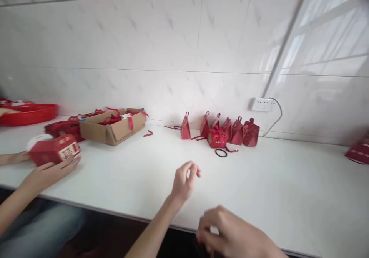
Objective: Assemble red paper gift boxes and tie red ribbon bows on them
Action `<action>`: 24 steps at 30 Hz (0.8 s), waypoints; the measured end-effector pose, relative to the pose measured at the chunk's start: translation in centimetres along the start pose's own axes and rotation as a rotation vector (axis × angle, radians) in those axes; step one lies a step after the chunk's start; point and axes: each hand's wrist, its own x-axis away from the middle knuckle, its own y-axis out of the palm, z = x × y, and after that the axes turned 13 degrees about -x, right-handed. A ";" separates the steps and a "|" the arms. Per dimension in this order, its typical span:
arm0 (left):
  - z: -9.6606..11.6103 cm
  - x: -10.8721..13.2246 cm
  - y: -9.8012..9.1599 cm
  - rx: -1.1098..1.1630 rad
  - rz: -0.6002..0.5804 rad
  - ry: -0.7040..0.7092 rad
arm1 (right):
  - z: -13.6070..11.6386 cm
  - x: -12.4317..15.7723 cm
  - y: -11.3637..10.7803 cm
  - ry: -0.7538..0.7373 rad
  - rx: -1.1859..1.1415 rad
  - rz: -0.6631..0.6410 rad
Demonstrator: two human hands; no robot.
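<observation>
My left hand (184, 181) is raised over the front part of the white table, its fingers curled in and closed, with nothing visible in them. Lower and closer, at the table's front edge, my right hand (230, 231) has its fingers bent together in a pinch. Motion blurs it, and what it may hold cannot be made out. Beyond my hands, a shiny red gift box with a bow (217, 138) stands before several dark red pointed boxes (236, 131) with loops on top. A black ring (221, 153) lies in front of it.
At left, another person's hands (53, 173) hold a red box (53, 150). Behind are an open cardboard box (121, 129) with red ribbons inside and a red basin (37, 114). A power strip (263, 104) with a cable is on the tiled wall. More red (359, 150) shows far right.
</observation>
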 end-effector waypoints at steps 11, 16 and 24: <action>-7.8 -7.4 6.0 -0.218 -0.160 0.140 | 8.6 -10.1 -15.3 -0.011 0.244 1.084; -7.8 -7.0 5.7 -0.229 -0.251 0.118 | 10.8 -13.7 -18.3 0.180 0.202 1.259; -8.0 -7.7 5.8 -0.064 -0.109 -0.064 | 9.7 -13.6 -15.8 0.185 0.226 1.156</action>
